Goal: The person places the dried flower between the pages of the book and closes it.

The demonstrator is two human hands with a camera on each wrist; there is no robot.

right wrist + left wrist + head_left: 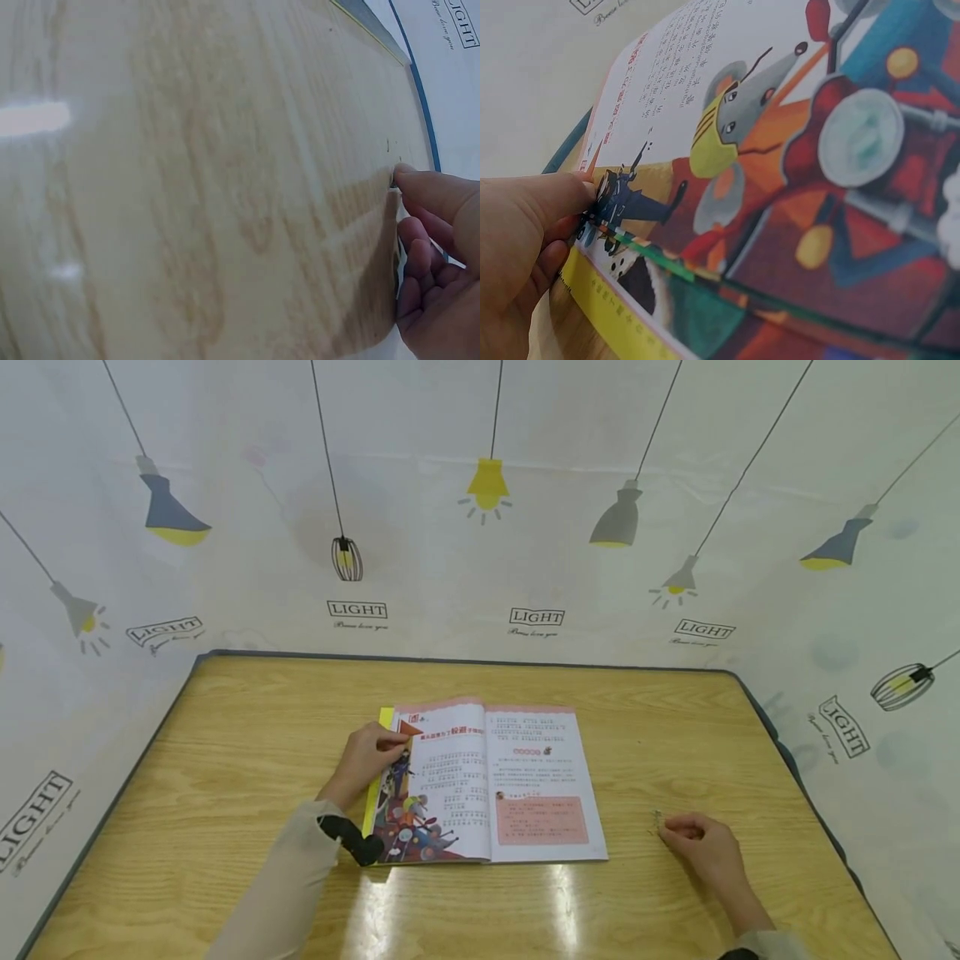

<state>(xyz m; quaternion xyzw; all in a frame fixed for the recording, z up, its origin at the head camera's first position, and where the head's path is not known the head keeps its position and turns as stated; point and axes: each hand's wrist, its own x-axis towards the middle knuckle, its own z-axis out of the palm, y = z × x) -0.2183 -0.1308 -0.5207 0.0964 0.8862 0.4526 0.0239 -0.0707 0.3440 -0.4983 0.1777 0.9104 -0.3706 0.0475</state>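
An open book (525, 785) lies on the table, with a colourful cartoon picture of a mouse down its left page. My left hand (371, 756) pinches the left page's outer edge between thumb and fingers. In the left wrist view that page (652, 97) stands a little apart from the sheets under it, with a yellow strip (607, 307) below. My right hand (705, 847) is low over the table, right of the book. Its thumb and index fingertips (405, 172) pinch together at a dark sliver, beside small thin pieces (657, 820) too small to make out.
A light wood-patterned table (247, 760) with a dark blue edge carries the book. Pale curtains (435, 543) printed with hanging lamps surround its back and sides. Bright reflections lie on the tabletop in front of the book.
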